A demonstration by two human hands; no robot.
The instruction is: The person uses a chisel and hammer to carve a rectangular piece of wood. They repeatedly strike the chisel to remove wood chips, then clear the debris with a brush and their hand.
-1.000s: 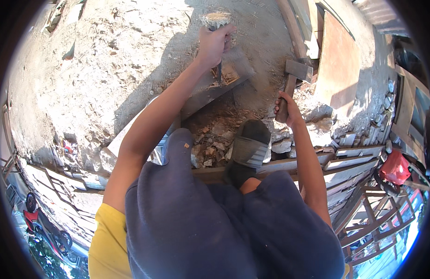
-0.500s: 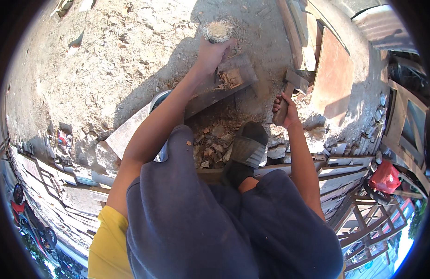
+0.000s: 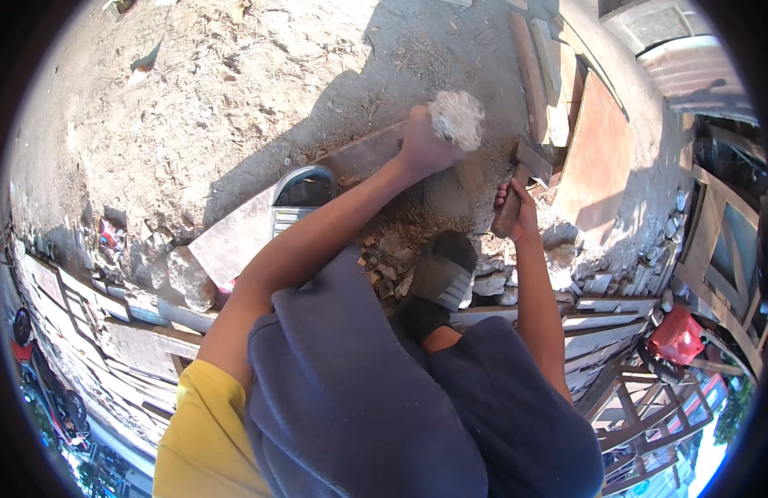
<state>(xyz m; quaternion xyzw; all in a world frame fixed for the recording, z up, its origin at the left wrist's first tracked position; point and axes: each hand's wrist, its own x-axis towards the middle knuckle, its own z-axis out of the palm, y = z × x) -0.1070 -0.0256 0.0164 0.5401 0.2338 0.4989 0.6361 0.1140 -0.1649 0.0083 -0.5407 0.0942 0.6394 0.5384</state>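
My left hand [image 3: 425, 145] is closed on an upright tool, its pale frayed top [image 3: 458, 116] above my fingers; motion blurs both. It is over a dark, dusty board [image 3: 363, 149]. My right hand [image 3: 518, 212] grips the wooden handle of a hammer with a blocky head [image 3: 531, 159], at the right of the board. Below them are my foot in a dark sock and striped slide [image 3: 436, 286], and wood chips with broken stones [image 3: 382, 267]. Another slide [image 3: 302, 187] rests on a pale board [image 3: 222, 236].
Planks [image 3: 529, 75] and a reddish plywood sheet [image 3: 594, 158] lie at the upper right. Stacked weathered boards [image 3: 135, 340] run across behind me. At the right are wooden frames [image 3: 716, 241] and a red plastic bag [image 3: 676, 334]; a red motorbike [image 3: 43, 386] stands at the far lower left.
My left hand and its tool have moved right and down in the view, and the slide on the pale board has come into sight. My right hand with the hammer has shifted slightly down.
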